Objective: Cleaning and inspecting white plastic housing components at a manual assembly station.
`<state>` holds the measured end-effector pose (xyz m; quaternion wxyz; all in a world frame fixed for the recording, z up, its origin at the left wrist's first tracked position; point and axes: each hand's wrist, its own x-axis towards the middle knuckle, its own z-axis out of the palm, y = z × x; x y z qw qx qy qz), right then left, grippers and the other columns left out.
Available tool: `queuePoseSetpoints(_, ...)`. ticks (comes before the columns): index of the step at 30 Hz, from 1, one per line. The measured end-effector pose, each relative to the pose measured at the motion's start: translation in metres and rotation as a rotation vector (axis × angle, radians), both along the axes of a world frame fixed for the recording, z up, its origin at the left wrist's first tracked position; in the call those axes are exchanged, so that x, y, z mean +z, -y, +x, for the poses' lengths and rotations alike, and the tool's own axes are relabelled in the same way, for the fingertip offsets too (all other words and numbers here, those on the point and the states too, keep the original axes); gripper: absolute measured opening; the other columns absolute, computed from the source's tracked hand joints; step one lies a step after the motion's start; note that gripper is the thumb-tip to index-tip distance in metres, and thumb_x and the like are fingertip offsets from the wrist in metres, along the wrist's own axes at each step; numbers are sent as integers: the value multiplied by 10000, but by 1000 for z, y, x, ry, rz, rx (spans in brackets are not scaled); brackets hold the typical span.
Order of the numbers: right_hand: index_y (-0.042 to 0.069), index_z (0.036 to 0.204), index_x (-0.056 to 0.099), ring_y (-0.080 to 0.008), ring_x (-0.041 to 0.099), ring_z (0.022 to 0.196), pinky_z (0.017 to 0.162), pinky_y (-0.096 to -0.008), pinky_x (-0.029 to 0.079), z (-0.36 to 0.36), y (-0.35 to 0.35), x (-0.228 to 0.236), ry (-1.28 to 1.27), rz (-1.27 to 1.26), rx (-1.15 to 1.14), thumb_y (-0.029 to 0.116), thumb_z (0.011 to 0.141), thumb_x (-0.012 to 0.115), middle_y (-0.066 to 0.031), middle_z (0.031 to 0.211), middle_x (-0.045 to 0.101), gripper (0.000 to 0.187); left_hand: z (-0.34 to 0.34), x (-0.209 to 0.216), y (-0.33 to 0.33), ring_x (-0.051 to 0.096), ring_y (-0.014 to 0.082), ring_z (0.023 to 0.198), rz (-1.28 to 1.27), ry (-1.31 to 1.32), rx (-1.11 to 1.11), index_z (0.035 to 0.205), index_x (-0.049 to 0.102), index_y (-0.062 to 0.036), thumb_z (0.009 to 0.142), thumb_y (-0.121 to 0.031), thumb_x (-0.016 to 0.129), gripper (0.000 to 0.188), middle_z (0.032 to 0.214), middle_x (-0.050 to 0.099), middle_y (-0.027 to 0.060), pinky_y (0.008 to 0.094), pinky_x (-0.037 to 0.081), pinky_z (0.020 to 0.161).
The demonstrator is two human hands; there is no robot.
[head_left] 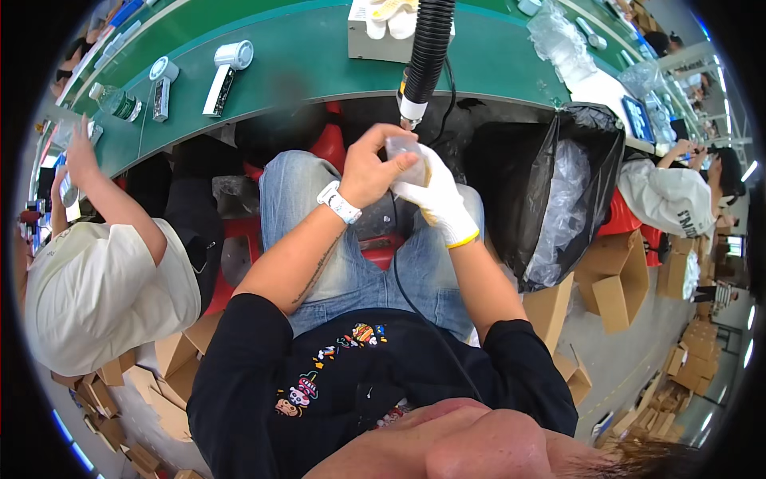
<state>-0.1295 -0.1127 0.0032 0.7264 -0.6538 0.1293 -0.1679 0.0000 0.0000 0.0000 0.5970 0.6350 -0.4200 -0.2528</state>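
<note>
Over my lap, both my hands close around a small pale grey, translucent piece; its exact kind is hard to make out. My left hand is bare, with a white watch on the wrist, and pinches the piece from the left. On my right hand is a white glove with a yellow cuff edge, gripping the piece from the right and below. Just above the fingers hangs the white-collared metal tip of a thick black ribbed hose. Whether the tip touches the piece I cannot tell.
The green bench bears two white fan-like devices, a water bottle and a grey box with gloves on it. To my right stands a black bag with clear plastic inside. A co-worker sits close on my left.
</note>
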Motion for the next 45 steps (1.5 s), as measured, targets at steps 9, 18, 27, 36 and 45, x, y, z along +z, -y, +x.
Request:
queuePoseSetpoints(9, 74, 1357, 557, -181, 691, 1002, 762, -318, 592, 18, -19, -35, 10, 791, 18, 68, 862, 793, -59, 1199, 659, 549, -9, 20, 1, 695, 235, 1106, 93, -19, 98, 1333, 531, -44, 826, -162, 837, 604, 1167, 716, 137, 366, 525, 982)
queuePoseSetpoints(18, 52, 1449, 501, -169, 680, 946, 738, -314, 590, 27, -28, -28, 129, 703, -21, 71, 860, 799, -68, 1213, 654, 661, 6, -15, -8, 700, 272, 1080, 39, -32, 193, 1381, 508, -84, 853, -170, 819, 619, 1173, 710, 118, 373, 540, 961)
queuePoseSetpoints(27, 26, 1473, 509, -211, 634, 1197, 993, -365, 541, 23, -9, -12, 54, -301, -215, 143, 819, 861, -131, 1344, 643, 752, 16, -28, -12, 678, 241, 1069, -378, -1168, 289, 1287, 577, -104, 1063, -336, 597, 323, 1122, 673, 85, 406, 556, 969)
queuePoseSetpoints(36, 22, 1372, 571, -249, 661, 1190, 1014, -361, 526, 52, -19, 3, 200, -827, -169, 262, 780, 873, -162, 1282, 672, 706, 15, -35, -7, 677, 240, 1029, -227, -1402, 339, 1253, 618, -130, 1082, -530, 455, 465, 1124, 686, 101, 463, 562, 914)
queuePoseSetpoints(45, 44, 1239, 624, -267, 735, 945, 860, -365, 572, 54, -2, 5, -133, -578, -186, 230, 794, 835, -124, 1045, 744, 527, 7, -16, -10, 674, 191, 1006, 43, -268, 431, 1273, 609, -123, 1070, -344, 536, 309, 1146, 689, 59, 355, 549, 867)
